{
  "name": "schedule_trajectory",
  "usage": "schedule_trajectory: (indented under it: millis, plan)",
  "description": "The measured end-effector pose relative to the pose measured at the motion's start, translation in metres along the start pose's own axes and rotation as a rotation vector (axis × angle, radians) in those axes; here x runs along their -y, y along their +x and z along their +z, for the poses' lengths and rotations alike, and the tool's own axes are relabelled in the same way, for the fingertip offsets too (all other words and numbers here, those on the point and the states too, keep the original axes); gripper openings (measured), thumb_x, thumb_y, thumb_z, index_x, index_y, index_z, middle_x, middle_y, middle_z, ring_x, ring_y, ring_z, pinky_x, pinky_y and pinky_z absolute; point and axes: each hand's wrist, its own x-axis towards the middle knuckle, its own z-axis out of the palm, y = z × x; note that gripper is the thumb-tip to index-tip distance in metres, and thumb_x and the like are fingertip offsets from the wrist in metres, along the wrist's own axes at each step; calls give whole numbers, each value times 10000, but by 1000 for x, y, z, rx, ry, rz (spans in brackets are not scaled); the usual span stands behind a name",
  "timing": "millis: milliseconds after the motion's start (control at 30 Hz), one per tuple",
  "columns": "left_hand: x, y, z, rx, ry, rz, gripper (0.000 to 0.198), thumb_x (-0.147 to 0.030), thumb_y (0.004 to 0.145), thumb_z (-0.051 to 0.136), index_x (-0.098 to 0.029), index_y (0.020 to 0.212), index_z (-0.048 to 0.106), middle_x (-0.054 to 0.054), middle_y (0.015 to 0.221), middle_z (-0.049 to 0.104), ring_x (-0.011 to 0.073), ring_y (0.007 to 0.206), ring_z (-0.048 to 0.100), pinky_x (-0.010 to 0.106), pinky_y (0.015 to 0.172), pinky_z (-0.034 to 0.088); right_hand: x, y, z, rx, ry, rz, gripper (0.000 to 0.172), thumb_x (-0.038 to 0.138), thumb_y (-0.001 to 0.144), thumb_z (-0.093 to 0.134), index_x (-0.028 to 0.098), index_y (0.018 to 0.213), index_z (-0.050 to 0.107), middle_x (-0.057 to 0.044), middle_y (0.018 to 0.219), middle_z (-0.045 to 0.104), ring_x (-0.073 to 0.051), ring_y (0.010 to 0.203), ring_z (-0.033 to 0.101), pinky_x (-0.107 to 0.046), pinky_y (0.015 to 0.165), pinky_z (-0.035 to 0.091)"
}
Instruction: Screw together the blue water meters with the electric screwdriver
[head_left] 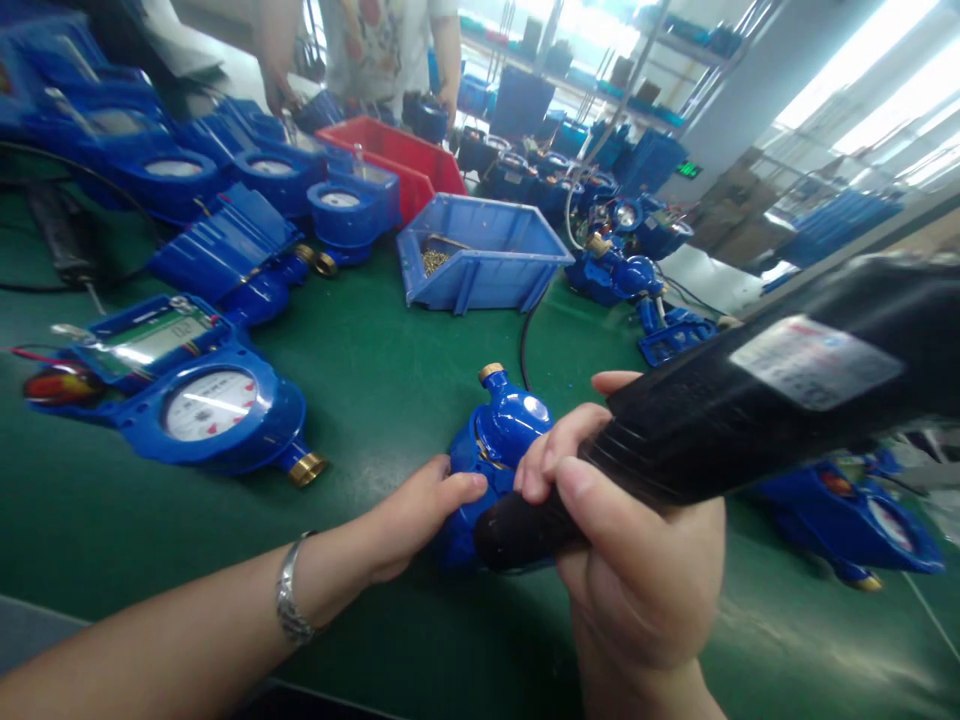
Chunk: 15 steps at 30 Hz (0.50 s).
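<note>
A blue water meter (517, 415) with a brass threaded end lies on the green table in front of me. My left hand (420, 510), with a silver bracelet at the wrist, grips the meter's left side, its thumb on top and its other fingers hidden. In my right hand (637, 560) is a black electric screwdriver (690, 410) with a silver label, its fingers wrapped round the narrower front part. The tool slants across the meter, and its tip is over the meter's lower part. Whether the tip touches a screw is hidden.
To the left lies an open water meter (210, 405) with a circuit board and battery. A blue bin (487, 250) holds small brass-coloured screws, with a red bin (397, 160) behind it. More meters stand on both sides. Another person (390, 50) stands across the table.
</note>
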Motion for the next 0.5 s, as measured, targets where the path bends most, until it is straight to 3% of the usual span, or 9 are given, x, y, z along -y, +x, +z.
schedule_trajectory:
  millis: [67, 133, 200, 267, 367, 433, 500]
  plan:
    - [-2, 1, -2, 29, 82, 3, 472, -429, 686, 618, -119, 1036, 557, 125, 1027, 666, 294, 969, 597, 389, 849, 437, 1, 1, 0, 2, 9, 6, 324, 110, 672, 580, 229, 971, 535, 37, 641, 559, -147, 549, 550, -315, 561, 440]
    - [-5, 1, -2, -39, 213, 30, 505, -472, 709, 590, -118, 1066, 544, 128, 1017, 657, 297, 983, 586, 399, 875, 423, 2, 1, 0, 19, 42, 25, 343, 119, 685, 581, 230, 1003, 516, 45, 634, 560, -140, 541, 550, -309, 564, 447]
    - [-13, 2, -1, -255, 410, 133, 609, -506, 678, 619, -118, 1134, 510, 142, 1051, 626, 317, 1017, 562, 424, 903, 402, 4, 1, 0, 27, 70, 39, 342, 134, 692, 586, 220, 1011, 497, 50, 621, 565, -132, 529, 554, -306, 575, 460]
    - [-31, 4, 3, -476, 631, 339, 708, -502, 640, 663, -123, 1207, 473, 157, 1124, 575, 333, 1070, 530, 433, 931, 385, 5, 0, -1, 37, 69, 48, 346, 149, 684, 593, 207, 1005, 479, 49, 602, 576, -135, 525, 566, -299, 573, 471]
    - [-83, 18, 10, -663, 960, 686, 625, -428, 704, 628, -115, 1228, 494, 162, 1190, 540, 317, 1130, 504, 379, 963, 380, 3, 0, -3, 21, 42, 49, 328, 197, 672, 602, 203, 976, 477, 45, 566, 574, -136, 491, 560, -267, 504, 462]
    - [-129, 39, 9, -796, 1147, 713, 479, -336, 755, 579, -109, 1177, 559, 142, 1175, 585, 290, 1109, 532, 342, 973, 375, -1, 0, -3, -2, 16, 63, 324, 244, 667, 609, 201, 966, 491, 42, 553, 563, -134, 464, 541, -261, 471, 451]
    - [-174, 67, 4, -851, 1168, 684, 397, -283, 799, 532, -88, 1141, 585, 142, 1143, 621, 282, 1086, 552, 353, 960, 383, -7, 0, -2, -44, -32, 86, 335, 288, 658, 610, 199, 963, 505, 29, 569, 565, -144, 474, 541, -281, 484, 462]
